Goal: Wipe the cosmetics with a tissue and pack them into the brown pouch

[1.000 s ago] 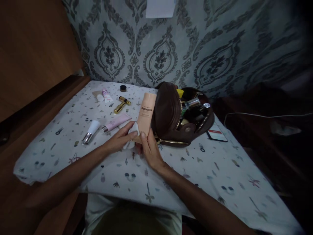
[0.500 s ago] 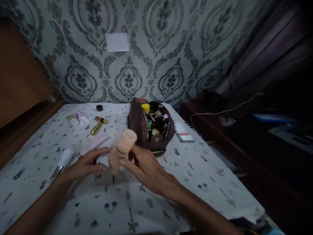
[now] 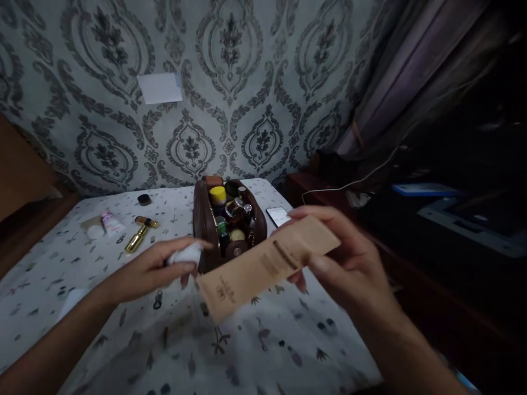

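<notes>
My right hand [image 3: 341, 258] grips one end of a flat tan tube [image 3: 255, 269] with dark print, tilted up to the right. My left hand [image 3: 160, 269] is closed on a small white object [image 3: 186, 255], just left of the tube's lower end. Behind the tube stands an open brown bag [image 3: 201, 216] with several bottles and jars in it, one with a yellow lid [image 3: 218, 195]. To the right of the bag lies a phone [image 3: 278, 215], partly behind my right hand.
On the patterned table cover [image 3: 173, 351], at the back left, lie a pink and white tube [image 3: 111, 222], a gold tube [image 3: 136, 239] and a round black lid [image 3: 144, 199]. A white cable [image 3: 349, 186] runs at the right.
The tan tube has moved right and turned, so its long printed side shows. My right hand has shifted right, away from my left hand. The whole view has swung to the right.
</notes>
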Motion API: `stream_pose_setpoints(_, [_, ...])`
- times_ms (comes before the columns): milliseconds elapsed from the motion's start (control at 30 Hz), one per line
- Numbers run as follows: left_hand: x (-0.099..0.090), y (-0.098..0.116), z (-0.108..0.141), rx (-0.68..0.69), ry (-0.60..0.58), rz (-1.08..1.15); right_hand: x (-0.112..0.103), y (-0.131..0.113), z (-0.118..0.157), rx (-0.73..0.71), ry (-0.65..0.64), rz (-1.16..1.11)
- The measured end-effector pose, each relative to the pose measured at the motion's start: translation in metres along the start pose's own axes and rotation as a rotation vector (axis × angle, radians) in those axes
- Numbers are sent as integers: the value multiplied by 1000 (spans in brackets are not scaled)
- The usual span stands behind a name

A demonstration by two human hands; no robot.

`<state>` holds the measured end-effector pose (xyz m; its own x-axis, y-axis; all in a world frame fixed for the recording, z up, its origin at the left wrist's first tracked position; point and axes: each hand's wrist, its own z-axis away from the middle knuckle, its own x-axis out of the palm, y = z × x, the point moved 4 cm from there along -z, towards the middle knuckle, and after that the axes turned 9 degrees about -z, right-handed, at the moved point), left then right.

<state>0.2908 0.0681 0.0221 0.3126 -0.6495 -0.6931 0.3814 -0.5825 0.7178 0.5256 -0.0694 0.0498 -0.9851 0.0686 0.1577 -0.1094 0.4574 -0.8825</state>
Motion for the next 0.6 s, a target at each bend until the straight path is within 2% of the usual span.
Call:
stream_pose_setpoints(100, [-17,14,-26,9,217,-384,-22,-16,-10,-124,204,91])
stream_pose_setpoints(200, [-24,24,-44,60,247,-749,-34,-26,-23,-238,349,187])
stream_pose_setpoints(267, [-25,27,-50,78,237,-925,-38,-28,-35,-304,394,239])
stream_pose_setpoints(333, [-25,26,-51,78,233,-1028,-39,-25,-48,-360,393,264])
stream_pose_setpoints(433, [-24,15,-47,72,276,-1060,-36,-16,-70,-397,320,270])
stream_pose_setpoints(600, [-21,-5,-38,117,407,-979,-25,10,-105,-303,129,425])
